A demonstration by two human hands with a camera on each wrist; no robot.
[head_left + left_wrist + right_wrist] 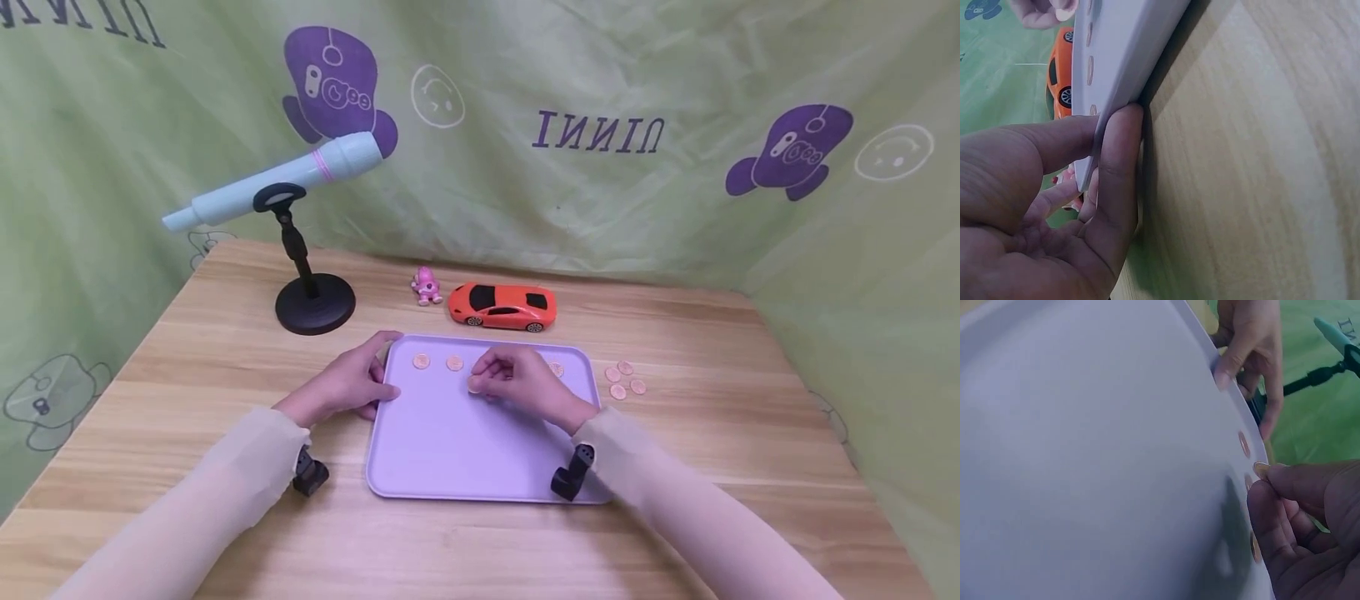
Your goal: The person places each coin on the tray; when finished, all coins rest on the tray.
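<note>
A lilac tray (457, 446) lies on the wooden table, and my left hand (351, 383) grips its left rim. The left wrist view shows that rim between thumb and fingers, the fingers (1121, 150) underneath. Over the tray's far half, my right hand (528, 387) pinches a copper-coloured coin (1262, 470) between thumb and fingertips. Along the far rim lie a coin (422, 361) at the left, a second coin (454, 363) beside it and another coin (556, 369) behind the right hand. That hand hides part of the row in the head view.
Several loose coins (617, 391) lie on the table right of the tray. Behind it stand an orange toy car (502, 307) and a small pink figurine (426, 286). A light blue microphone (262, 187) rests on a black stand (315, 304) at the back left, before a green curtain (600, 208).
</note>
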